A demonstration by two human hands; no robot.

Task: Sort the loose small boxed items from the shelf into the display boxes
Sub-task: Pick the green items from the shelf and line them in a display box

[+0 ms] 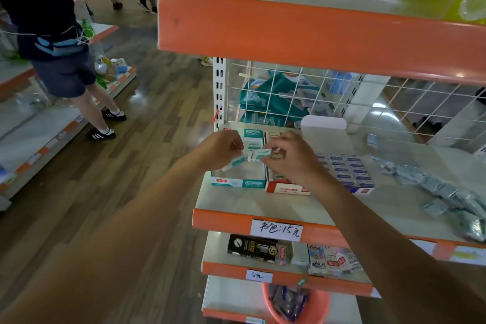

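**Teal stock held over the teal display box**

Furthest left, the left hand (221,148) has its fingers curled round a teal small box (236,162), which tilts down toward the open teal display box (238,183) at the left end of the shelf (263,205). It hangs directly above that box, likely because the colours match and it belongs there.

Just to its right, the right hand (292,158) pinches a second teal box (260,154) between thumb and fingertips, close beside the first. Holding both over the same tray looks like a way to line them up before they go in. More teal items already stand at the back of that tray.

Next along, touching the teal one, a red display box (286,189) sits partly under the right wrist, then a blue display box (364,188) filled in neat rows. Far right, loose silvery packets (434,187) lie scattered on the shelf, not yet sorted.
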